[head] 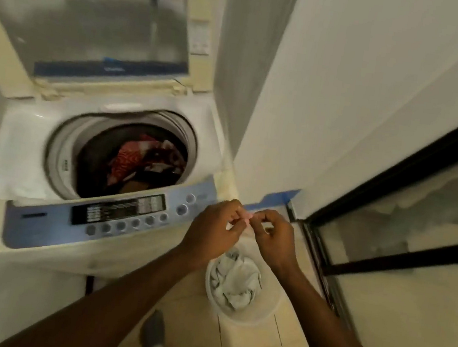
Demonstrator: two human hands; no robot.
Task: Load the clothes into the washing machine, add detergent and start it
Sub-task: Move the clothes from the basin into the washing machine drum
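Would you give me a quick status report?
Left hand, right hand pinching small pinkish item. Lid open, clothes in drum, more in basket. Nothing blocking drum.

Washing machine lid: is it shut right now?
No, the lid stands raised behind the open drum, where red patterned clothes show.

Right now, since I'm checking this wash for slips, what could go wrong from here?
1. The left hand and right hand pinch a small pink item beside the washing machine, not over its drum; if it tears open, contents may land outside.
2. Pale clothes lie in the basket; washed with the red clothes in the drum, they might pick up colour.
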